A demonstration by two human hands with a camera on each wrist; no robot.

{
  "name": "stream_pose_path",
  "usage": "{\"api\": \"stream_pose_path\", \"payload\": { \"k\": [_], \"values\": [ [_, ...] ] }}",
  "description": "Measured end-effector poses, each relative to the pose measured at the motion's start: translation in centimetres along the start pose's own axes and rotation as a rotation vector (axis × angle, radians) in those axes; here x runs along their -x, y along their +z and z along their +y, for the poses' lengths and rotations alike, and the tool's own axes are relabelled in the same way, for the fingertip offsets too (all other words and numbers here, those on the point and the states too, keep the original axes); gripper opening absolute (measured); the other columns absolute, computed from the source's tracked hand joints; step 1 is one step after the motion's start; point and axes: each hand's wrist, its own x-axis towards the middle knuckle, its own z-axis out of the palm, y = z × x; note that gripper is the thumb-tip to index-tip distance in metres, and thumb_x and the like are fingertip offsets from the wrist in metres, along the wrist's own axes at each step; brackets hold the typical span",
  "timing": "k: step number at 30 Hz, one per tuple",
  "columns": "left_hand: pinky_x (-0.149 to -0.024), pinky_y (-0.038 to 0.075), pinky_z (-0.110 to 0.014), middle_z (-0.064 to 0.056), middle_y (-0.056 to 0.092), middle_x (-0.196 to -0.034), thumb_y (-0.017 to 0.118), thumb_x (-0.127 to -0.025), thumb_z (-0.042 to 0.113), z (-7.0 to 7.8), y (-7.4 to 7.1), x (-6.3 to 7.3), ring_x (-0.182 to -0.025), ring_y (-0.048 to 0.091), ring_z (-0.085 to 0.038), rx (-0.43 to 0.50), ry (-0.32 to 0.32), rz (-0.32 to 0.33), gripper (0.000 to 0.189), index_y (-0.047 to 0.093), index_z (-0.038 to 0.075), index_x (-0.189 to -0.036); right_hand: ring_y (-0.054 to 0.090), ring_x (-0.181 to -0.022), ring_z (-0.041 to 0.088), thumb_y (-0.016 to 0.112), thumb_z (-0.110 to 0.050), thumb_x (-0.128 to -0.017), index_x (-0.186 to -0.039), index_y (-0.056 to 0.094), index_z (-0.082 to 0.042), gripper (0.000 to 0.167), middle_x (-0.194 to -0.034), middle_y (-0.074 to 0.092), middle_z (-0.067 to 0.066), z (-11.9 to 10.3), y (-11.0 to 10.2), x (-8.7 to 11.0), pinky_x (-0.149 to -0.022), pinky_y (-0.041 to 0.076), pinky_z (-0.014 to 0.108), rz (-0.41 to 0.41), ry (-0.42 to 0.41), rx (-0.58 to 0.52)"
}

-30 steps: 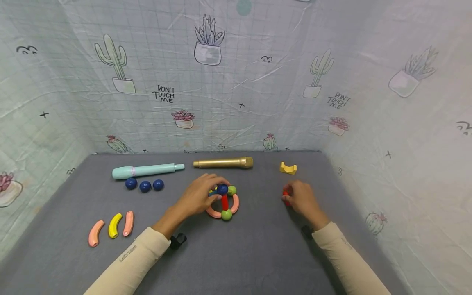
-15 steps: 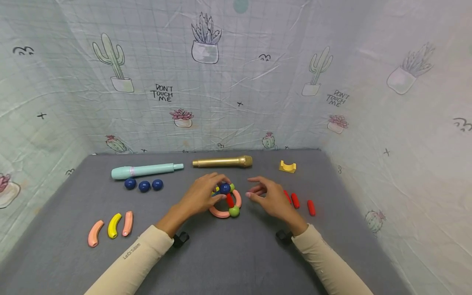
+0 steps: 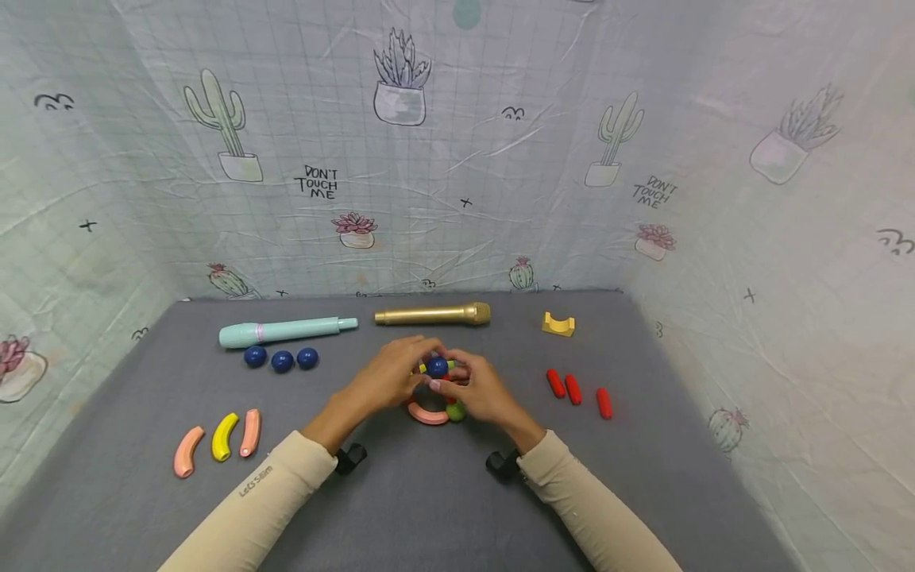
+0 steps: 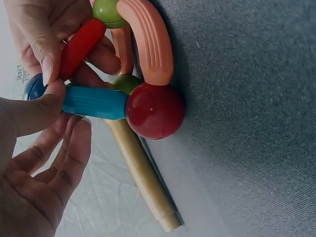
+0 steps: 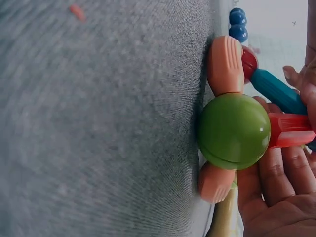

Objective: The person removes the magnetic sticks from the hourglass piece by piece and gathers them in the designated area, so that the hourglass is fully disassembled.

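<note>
Both hands meet at a magnetic ball-and-stick toy in mid-table. A ring of curved salmon pieces (image 3: 427,415) with green balls (image 5: 234,131) and a red ball (image 4: 155,111) forms its base. From the base, a blue stick (image 4: 94,102) and a red stick (image 4: 81,48) slant up to a dark blue ball (image 3: 437,366). My left hand (image 3: 389,373) pinches the upper end of the blue stick beside that ball. With thumb and fingers, my right hand (image 3: 486,389) grips the red stick near its top. Fingers hide part of the upper joint.
Loose red sticks (image 3: 573,389) lie to the right, below a yellow cradle-shaped block (image 3: 558,325). Behind the toy are a gold microphone (image 3: 432,315) and a mint microphone-shaped piece (image 3: 286,330). At left sit dark blue balls (image 3: 282,361) and curved pieces (image 3: 224,436).
My right hand has left the red sticks at the right and come over to the toy, taking hold of its red stick. The toy's top has shifted slightly right; my left hand stays at it.
</note>
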Motion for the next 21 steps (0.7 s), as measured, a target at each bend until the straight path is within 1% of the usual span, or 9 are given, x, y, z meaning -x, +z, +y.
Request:
{"api": "stream_pose_path", "payload": {
  "k": [2,5,10,14,19,21],
  "values": [
    [-0.09,0.058,-0.046,-0.005,0.073,-0.114,0.081,-0.091,0.001,0.0,0.1,0.0,-0.105,0.072,-0.026,-0.021,0.016,0.008,0.041,0.068,0.013,-0.128,0.076,-0.098,0.044,0.075,-0.011,-0.1,-0.142,0.058,-0.001,0.046,-0.109,0.079,0.023,0.0,0.1,-0.1,-0.072,0.058,0.025,-0.005,0.008,-0.037],
    [-0.09,0.058,-0.045,-0.003,0.072,-0.115,0.082,-0.091,0.002,-0.2,0.3,0.0,-0.105,0.071,-0.023,-0.051,0.031,0.024,0.042,0.067,0.015,-0.128,0.074,-0.096,0.047,0.075,-0.009,-0.1,-0.139,0.06,-0.001,0.043,-0.108,0.079,0.025,0.2,0.2,-0.1,-0.071,0.058,0.025,-0.002,0.005,-0.062],
    [-0.086,0.058,-0.043,-0.001,0.072,-0.115,0.081,-0.092,0.002,-0.5,0.9,0.2,-0.1,0.071,-0.023,-0.073,0.048,0.081,0.041,0.066,0.018,-0.127,0.075,-0.097,0.048,0.074,-0.005,-0.099,-0.138,0.06,0.001,0.042,-0.106,0.08,0.024,0.3,0.1,-0.3,-0.07,0.059,0.026,0.005,-0.003,-0.079],
    [-0.08,0.057,-0.041,0.0,0.072,-0.111,0.081,-0.093,0.002,-0.4,1.3,0.4,-0.092,0.069,-0.021,-0.083,0.066,0.132,0.039,0.066,0.019,-0.124,0.076,-0.1,0.047,0.075,-0.005,-0.099,-0.139,0.06,0.001,0.043,-0.106,0.08,0.023,0.2,0.1,-0.3,-0.071,0.06,0.027,0.007,0.002,-0.079],
    [-0.072,0.055,-0.037,0.002,0.072,-0.104,0.078,-0.096,0.008,-0.6,1.9,0.4,-0.083,0.066,-0.017,-0.113,0.064,0.193,0.031,0.062,0.019,-0.121,0.077,-0.099,0.045,0.075,-0.006,-0.099,-0.139,0.06,0.002,0.044,-0.108,0.08,0.024,0.2,0.1,-0.3,-0.072,0.062,0.03,0.01,-0.001,-0.066],
    [-0.071,0.054,-0.036,0.002,0.072,-0.101,0.078,-0.096,0.009,-0.7,2.0,0.4,-0.081,0.066,-0.017,-0.107,0.052,0.204,0.031,0.061,0.02,-0.12,0.078,-0.098,0.043,0.076,-0.007,-0.098,-0.139,0.061,0.001,0.044,-0.108,0.08,0.023,0.2,0.1,-0.3,-0.072,0.063,0.032,0.02,0.003,-0.067]
  ]
}}
